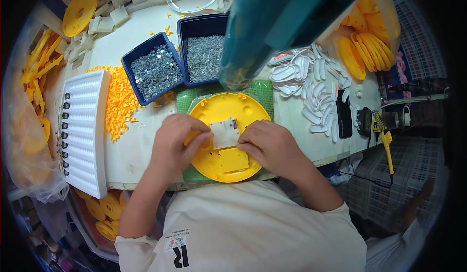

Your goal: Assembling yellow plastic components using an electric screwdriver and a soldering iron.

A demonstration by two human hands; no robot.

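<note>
Head view: a round yellow plastic disc point(228, 140) lies on a green mat point(187, 101) at the desk's point(136, 145) near edge. The left hand point(177, 143) and right hand point(272, 145), fingers curled closed, pinch a small white plastic block point(224, 133) at its centre. Two blue bins of metal screws point(182, 63) sit behind.

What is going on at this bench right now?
A person is working on a yellow disc lying on a green mat. The left hand and right hand both press on a small white part at the disc's middle. Behind it stand two blue bins of small metal pieces, with white plastic pieces piled to the right.
</note>
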